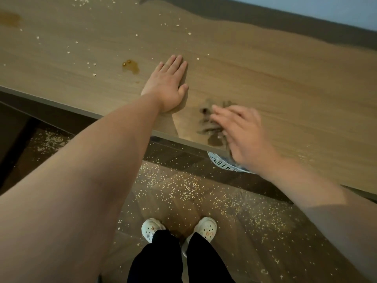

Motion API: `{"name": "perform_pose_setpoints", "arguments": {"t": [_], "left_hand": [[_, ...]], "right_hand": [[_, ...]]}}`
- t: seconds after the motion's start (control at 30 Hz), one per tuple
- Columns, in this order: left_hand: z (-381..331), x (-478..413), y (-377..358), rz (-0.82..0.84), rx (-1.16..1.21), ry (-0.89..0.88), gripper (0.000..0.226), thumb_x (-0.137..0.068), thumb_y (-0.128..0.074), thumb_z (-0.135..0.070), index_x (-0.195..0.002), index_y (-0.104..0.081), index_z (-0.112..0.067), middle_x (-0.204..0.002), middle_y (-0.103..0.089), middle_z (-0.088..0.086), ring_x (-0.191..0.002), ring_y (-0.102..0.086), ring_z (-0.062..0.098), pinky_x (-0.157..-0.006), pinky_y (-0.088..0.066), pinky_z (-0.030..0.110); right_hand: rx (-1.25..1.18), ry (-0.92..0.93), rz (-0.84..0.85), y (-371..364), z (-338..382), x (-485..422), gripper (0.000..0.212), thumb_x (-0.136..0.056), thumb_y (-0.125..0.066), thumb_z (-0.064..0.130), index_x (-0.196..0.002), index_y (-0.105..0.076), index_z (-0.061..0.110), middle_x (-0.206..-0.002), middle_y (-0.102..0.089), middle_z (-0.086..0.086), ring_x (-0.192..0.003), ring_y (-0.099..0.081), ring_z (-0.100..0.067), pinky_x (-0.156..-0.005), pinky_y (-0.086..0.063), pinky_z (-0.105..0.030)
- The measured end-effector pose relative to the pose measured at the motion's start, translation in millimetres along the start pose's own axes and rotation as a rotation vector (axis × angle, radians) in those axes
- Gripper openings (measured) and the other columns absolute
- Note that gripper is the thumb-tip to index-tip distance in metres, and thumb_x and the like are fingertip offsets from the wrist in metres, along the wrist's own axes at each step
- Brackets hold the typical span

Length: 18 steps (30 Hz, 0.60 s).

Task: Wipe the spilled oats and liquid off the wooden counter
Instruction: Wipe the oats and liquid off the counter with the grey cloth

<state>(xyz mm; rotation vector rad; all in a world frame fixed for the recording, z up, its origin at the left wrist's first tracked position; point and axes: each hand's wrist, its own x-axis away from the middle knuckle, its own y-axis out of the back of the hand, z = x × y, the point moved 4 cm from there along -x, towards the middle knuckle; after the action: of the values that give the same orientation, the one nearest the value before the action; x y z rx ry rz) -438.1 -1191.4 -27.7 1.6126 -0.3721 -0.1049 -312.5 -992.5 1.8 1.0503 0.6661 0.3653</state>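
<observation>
One long wooden table (265, 78) runs slantwise across the upper half of the view. Below its near edge is a dark wood floor (255, 242), seen from above.

My two bare forearms reach out over the edge. My left grip (166, 86) lies flat, palm down on the table. Its fingers are straight and close together, and it holds nothing. My right grip (242, 135) is near the table's front edge, to the right of the left one. It is blurred by motion. Its fingers lie over a smeared brown patch (210, 119) that may be a cloth or wet mess, and I cannot tell whether they clasp anything.

One white latticed basket (220, 164) shows under the table edge, partly hidden by my right wrist. Two white clogs (151, 229) stand on the floor below black trouser legs.

There are two brown liquid marks on the table. One is a small amber puddle (130, 67) just left of my left grip, and the other is a faint stain (10, 19) at the far left.

Loose oat flakes (68, 52) dot the table's left and far parts, too many to count. Many more oats (183, 186) are strewn over the floor around my feet.
</observation>
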Motion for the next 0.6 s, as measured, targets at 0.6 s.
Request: {"name": "perform_pose_setpoints", "arguments": {"t": [0.6], "left_hand": [[2,-2,-3,-0.019,0.018,-0.008,0.065,-0.103,-0.026,-0.04,-0.158,-0.004,-0.013,-0.166,0.003,0.006,-0.153,0.005,0.019,-0.123,0.001,0.037]], "right_hand": [[0.295,-0.614,0.223,7,-109,-26,0.047,-0.102,-0.031,0.028,-0.148,-0.037,0.021,-0.158,-0.03,-0.001,-0.146,-0.022,-0.025,-0.117,-0.011,-0.06]]}}
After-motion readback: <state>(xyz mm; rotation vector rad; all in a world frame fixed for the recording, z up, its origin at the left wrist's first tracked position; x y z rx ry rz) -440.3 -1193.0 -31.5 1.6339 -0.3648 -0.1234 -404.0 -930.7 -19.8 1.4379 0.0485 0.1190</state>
